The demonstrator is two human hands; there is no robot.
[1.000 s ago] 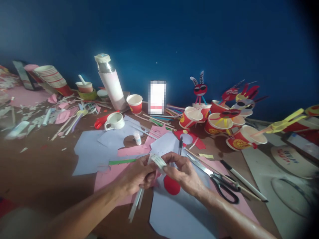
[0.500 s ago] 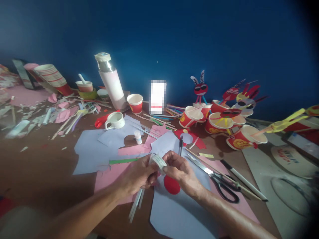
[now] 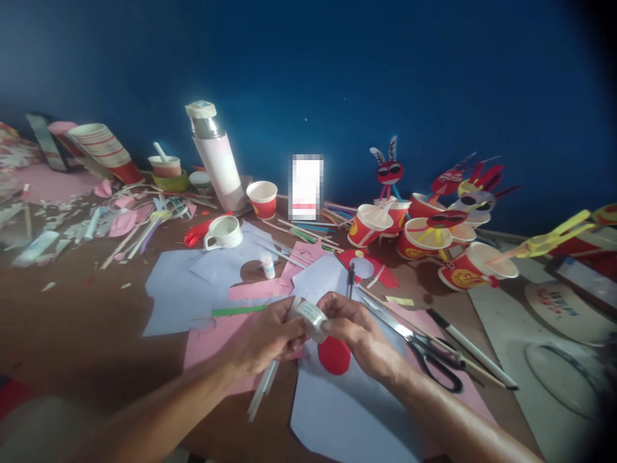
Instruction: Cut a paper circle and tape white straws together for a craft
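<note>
Between both hands is a small roll of clear tape (image 3: 312, 315), whitish and tilted, with faint print inside its ring. My left hand (image 3: 277, 331) grips its left side, thumb on top and fingers curled below. On the other side, my right hand (image 3: 354, 331) pinches the edge with thumb and forefinger. Under the right hand lies a red paper disc (image 3: 334, 355) on a blue-grey sheet (image 3: 354, 418). Pink paper (image 3: 216, 350) and a green strip (image 3: 238, 311) lie by the left hand. To the right rest black-handled scissors (image 3: 424, 350).
Behind stand a white thermos (image 3: 220, 167), a paper cup (image 3: 261, 199) and a white mug (image 3: 225, 232). Several red cups with paper figures (image 3: 424, 239) fill the right back. Paper scraps (image 3: 125, 222) litter the left. A marker (image 3: 472, 347) lies beyond the scissors.
The tape roll has turned slightly and sits a little further right, its ring facing up more. Both hands keep hold of it, and more of the red disc shows.
</note>
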